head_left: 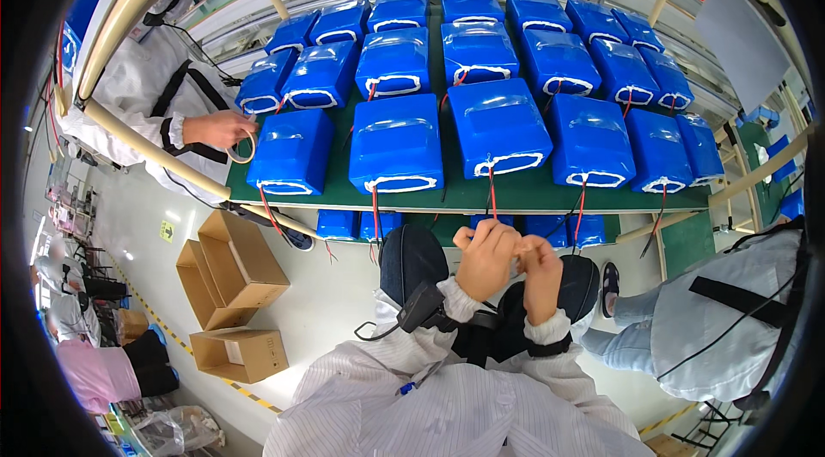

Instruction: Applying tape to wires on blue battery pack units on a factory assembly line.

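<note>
My left hand point(485, 261) and my right hand point(541, 278) meet just in front of the shelf's front edge, fingertips close together. Both have curled, pinching fingers; whatever lies between them is too small or hidden to make out. Just above my left hand, a red wire point(493, 195) hangs from the front of a blue shrink-wrapped battery pack point(500, 126) with a white-edged end. Where the wire's lower end goes is hidden by my fingers. Several like packs stand in rows on the green shelf point(342, 167), red and black leads dangling from their ends.
Another person's hand point(219, 129) at the left holds a tape roll point(244, 148) beside the front-row packs. More blue packs point(338, 223) sit on a lower level. Cardboard boxes point(249, 259) stand on the floor at left. A person in a light smock point(713, 328) is close on my right.
</note>
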### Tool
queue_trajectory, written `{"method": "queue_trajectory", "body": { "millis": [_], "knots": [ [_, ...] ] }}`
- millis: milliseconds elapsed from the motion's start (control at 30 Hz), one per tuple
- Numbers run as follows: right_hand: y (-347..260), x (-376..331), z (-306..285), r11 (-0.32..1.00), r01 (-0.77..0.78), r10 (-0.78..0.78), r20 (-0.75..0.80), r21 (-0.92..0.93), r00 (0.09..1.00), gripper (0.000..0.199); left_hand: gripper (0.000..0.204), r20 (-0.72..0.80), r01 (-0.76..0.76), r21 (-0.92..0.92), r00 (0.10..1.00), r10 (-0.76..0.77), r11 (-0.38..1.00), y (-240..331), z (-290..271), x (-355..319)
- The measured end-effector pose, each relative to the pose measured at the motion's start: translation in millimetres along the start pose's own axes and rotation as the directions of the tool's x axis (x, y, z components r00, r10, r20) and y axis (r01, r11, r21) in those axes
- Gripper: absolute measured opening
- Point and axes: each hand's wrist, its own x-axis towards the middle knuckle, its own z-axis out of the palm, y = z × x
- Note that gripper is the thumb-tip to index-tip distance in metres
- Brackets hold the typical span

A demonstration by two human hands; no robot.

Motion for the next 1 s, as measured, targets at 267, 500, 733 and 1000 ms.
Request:
{"method": "queue_trajectory", "body": {
  "millis": [267,500,733,1000],
  "knots": [
    [40.0,-4.9,-16.8,0.916,-0.277,0.302,-0.046,0.291,0.952,0.018,0.018,-0.096,0.047,-0.114,0.994,-0.058,0.992,-2.2,-11.9,9.5],
    [41.9,-14.7,-14.9,0.914,-0.343,0.334,0.077,0.218,0.939,0.022,0.022,-0.082,-0.023,-0.111,0.997,0.014,0.994,-4.1,-12.9,0.0],
    [45.5,-26.6,1.6,0.992,0.125,-0.117,0.201,-0.027,0.973,0.036,0.026,0.014,-0.245,-0.234,0.967,0.255,0.941,9.9,-21.8,-26.0],
    [41.3,-13.4,16.8,0.923,-0.375,0.361,0.149,0.08,0.921,0.028,0.031,0.186,0.517,-0.428,0.853,-0.487,0.742,-59.9,6.5,-33.3]
  ]
}}
